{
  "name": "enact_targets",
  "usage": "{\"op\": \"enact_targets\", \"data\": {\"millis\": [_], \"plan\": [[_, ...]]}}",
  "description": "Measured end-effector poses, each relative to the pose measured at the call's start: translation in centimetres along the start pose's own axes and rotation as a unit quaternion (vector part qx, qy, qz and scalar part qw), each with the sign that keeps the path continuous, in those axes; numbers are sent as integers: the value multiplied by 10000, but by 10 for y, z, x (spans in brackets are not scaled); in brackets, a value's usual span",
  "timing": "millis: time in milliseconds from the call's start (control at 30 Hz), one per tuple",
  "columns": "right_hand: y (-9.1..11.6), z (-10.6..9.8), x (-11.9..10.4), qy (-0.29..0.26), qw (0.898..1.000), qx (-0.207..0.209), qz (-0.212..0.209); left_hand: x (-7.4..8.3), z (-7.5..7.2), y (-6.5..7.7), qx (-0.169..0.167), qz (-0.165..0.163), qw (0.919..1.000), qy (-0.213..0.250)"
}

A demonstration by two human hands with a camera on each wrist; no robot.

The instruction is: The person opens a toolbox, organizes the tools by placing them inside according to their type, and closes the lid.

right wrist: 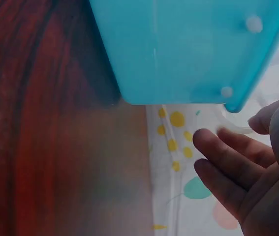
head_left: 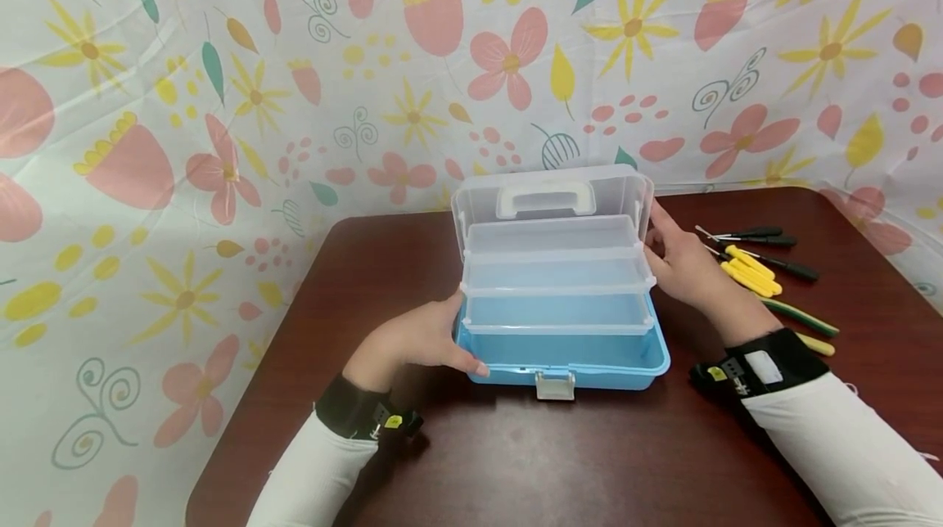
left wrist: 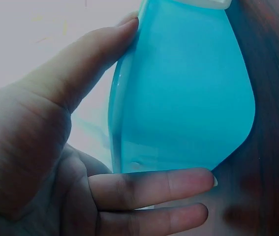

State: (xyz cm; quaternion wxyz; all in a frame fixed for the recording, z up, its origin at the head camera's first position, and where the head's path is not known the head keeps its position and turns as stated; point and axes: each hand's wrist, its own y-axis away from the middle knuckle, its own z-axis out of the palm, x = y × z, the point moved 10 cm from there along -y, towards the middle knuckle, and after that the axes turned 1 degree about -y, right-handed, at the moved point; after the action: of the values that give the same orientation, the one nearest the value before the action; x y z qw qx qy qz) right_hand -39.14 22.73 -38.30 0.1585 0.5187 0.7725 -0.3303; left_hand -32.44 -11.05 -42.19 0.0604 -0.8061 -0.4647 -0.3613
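Observation:
A light blue toolbox (head_left: 567, 378) stands opened out on the table. Its clear lid (head_left: 486, 191), with a white handle (head_left: 547, 200), is tipped back, and tiered clear trays (head_left: 556, 310) are spread above the base. My left hand (head_left: 423, 336) holds the base at its front left corner, thumb on the rim and fingers along the side. In the left wrist view, two of those fingers lie straight against the blue wall (left wrist: 188, 93). At the lid's right edge is my right hand (head_left: 685, 265), fingers loosely spread. A white latch (head_left: 555, 385) hangs at the front.
On the brown table (head_left: 516, 461), right of the toolbox, lie several black-handled screwdrivers (head_left: 766, 236), yellow-handled tools (head_left: 750, 272) and a tool with a green handle (head_left: 803, 317). A flower-patterned cloth (head_left: 412, 101) hangs behind the table.

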Motion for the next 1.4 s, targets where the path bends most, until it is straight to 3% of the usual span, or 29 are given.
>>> {"op": "enact_targets", "data": {"millis": [233, 467, 967, 1400], "plan": [[-1, 17, 20, -553, 9968, -405, 411, -1, 0, 2, -11, -349, 9978, -572], [0, 29, 29, -791, 9921, -763, 609, 0, 1, 4, 6, -390, 9973, -615], [-2, 40, 35, -1331, 9844, -971, 611, -1, 3, 4, -14, -484, 9969, -627], [-2, 51, 51, -1521, 9738, -1325, 1046, 2, 1, 6, 113, -530, 9944, -906]]}}
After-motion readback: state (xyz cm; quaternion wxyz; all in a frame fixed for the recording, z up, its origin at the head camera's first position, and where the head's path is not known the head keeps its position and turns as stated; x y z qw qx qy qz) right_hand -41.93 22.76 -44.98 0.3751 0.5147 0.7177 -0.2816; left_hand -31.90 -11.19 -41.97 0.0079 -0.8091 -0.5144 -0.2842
